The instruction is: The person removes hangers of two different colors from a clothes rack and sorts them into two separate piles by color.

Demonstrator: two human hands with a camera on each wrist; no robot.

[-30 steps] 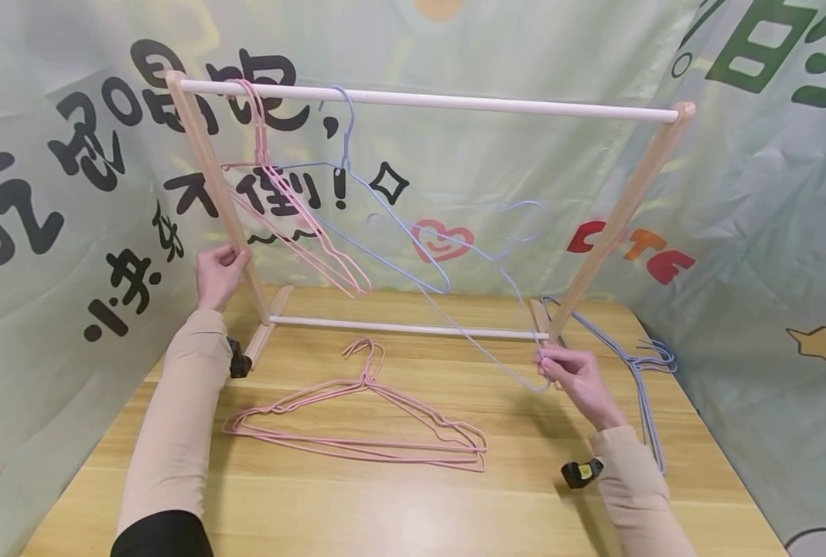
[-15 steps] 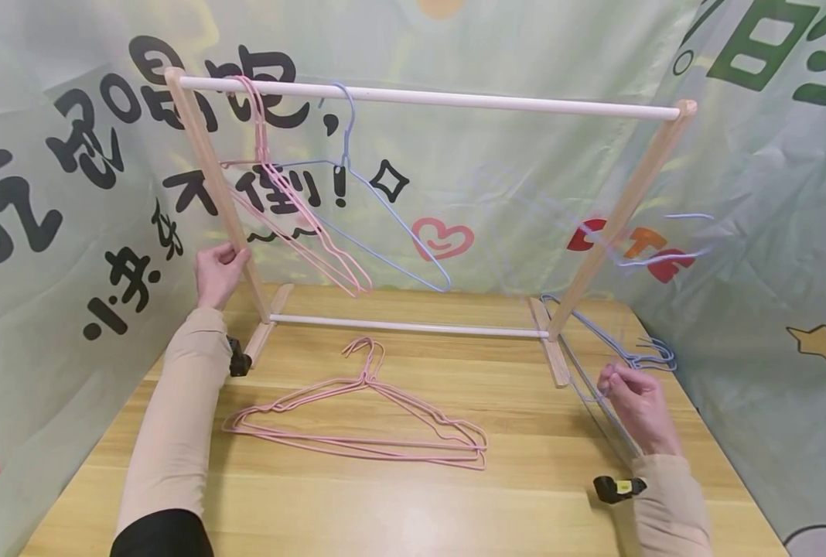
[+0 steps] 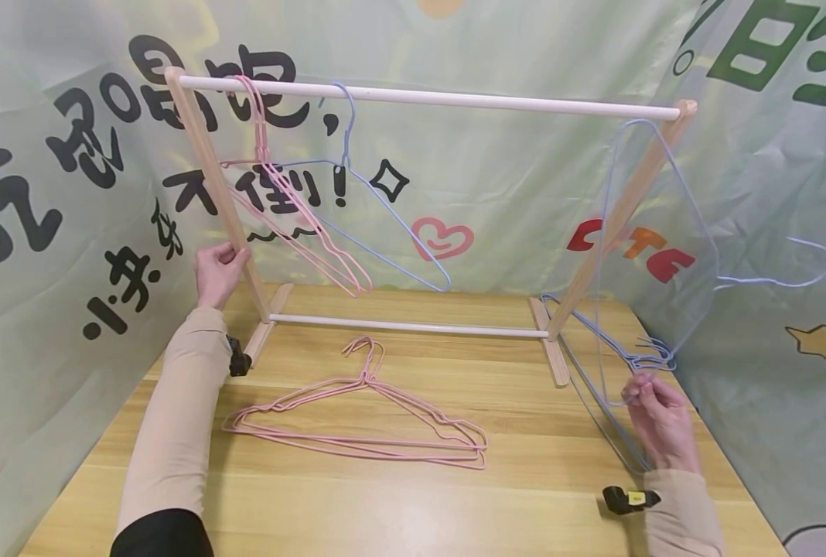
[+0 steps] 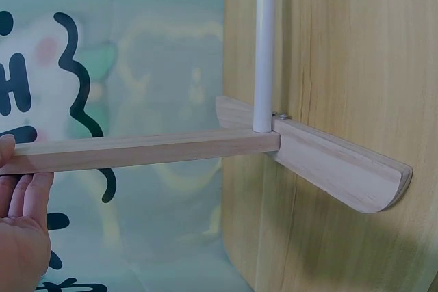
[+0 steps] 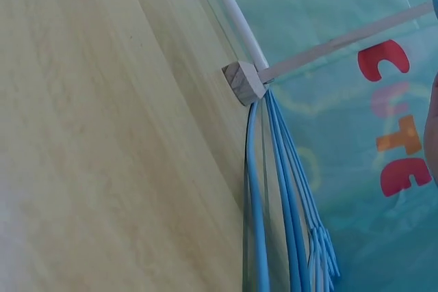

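Observation:
My left hand (image 3: 220, 277) grips the left post (image 3: 207, 166) of a small wooden clothes rack. In the left wrist view, thumb and fingers lie on opposite sides of that post. On the right, the fingertips of my right hand (image 3: 663, 422) pinch one end of a blue wire hanger (image 3: 761, 279). This hanger stands on end beside the right post (image 3: 629, 205), its hook pointing right. Pink hangers (image 3: 261, 139) and one blue hanger (image 3: 346, 147) hang from the white top rail (image 3: 496, 101). Only a sliver of my right hand shows in the right wrist view.
Several pink hangers (image 3: 366, 379) lie stacked on the wooden table (image 3: 357, 510) before the rack. A bundle of blue hangers (image 3: 604, 338) lies by the rack's right foot (image 3: 551, 344). Printed cloth (image 3: 524, 170) hangs behind and at both sides.
My right hand has moved right and slightly down with the blue hanger, which has swung from below the rail to upright beside the right post. The left hand has stayed on its post.

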